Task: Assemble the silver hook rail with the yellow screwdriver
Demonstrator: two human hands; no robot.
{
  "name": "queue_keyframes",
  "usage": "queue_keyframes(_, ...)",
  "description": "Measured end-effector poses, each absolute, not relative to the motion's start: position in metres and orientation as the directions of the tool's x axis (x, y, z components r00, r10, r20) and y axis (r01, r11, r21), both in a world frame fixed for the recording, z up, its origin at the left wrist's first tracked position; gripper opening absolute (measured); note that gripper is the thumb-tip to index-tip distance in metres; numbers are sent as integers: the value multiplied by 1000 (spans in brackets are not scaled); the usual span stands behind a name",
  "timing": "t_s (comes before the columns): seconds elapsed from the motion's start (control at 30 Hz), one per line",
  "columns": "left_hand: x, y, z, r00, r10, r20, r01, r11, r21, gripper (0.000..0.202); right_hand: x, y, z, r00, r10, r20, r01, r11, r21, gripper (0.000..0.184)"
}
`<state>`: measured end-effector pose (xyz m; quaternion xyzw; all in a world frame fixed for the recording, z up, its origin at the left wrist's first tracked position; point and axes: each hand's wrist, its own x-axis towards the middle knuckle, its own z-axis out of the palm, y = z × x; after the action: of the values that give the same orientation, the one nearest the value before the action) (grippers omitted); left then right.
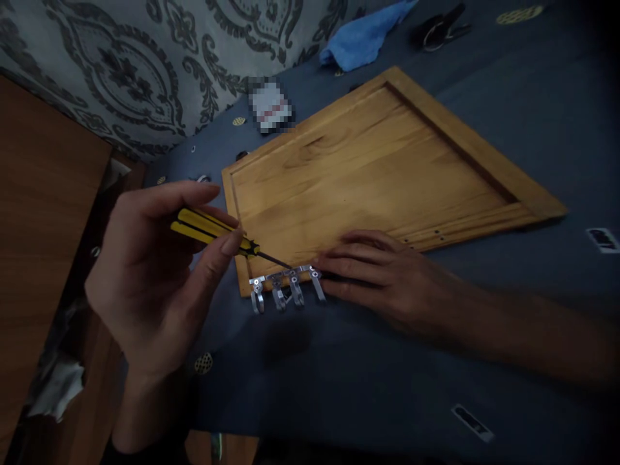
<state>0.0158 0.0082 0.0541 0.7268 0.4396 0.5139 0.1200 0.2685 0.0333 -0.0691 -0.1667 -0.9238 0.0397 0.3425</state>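
Observation:
My left hand [159, 271] is closed around the yellow-and-black handle of a screwdriver [213, 230]. Its thin shaft points right and down, and the tip meets a metal hook rail [277, 276] at one of its screws. Several silver hooks hang from this rail, which lies along the near left edge of a framed wooden board [329, 187]. My right hand [387, 274] rests with outstretched fingers on the board's near edge, fingertips at the right end of the rail. Whether those fingertips press the rail or only the wood, I cannot tell.
Beneath the board spreads a dark blue cloth [387, 387] with small printed patches. Behind it lie a blurred white box [271, 106], a blue rag [365, 39] and a dark object with a ring [438, 29]. Brown wooden furniture [43, 194] stands at the left, beside patterned wallpaper [121, 58].

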Motion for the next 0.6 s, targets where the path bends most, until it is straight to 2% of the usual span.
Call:
queue_keyframes(0.17, 6, 22, 49, 136, 725, 675, 452, -652, 609, 42, 269, 33, -76, -666, 329, 669, 302, 940, -161, 36)
queue_keyframes(0.3, 8, 20, 44, 132, 759, 638, 455, -618, 641, 38, 269, 34, -78, -696, 304, 650, 282, 949, -142, 34)
queue_keyframes(0.47, 20, 9, 43, 90, 791, 605, 473, -569, 673, 37, 269, 34, -77, -669, 325, 668, 282, 943, -176, 36)
queue_keyframes(0.6, 27, 2, 40, 139, 760, 635, 455, -618, 641, 42, 268, 33, -78, -679, 323, 659, 285, 944, -169, 39)
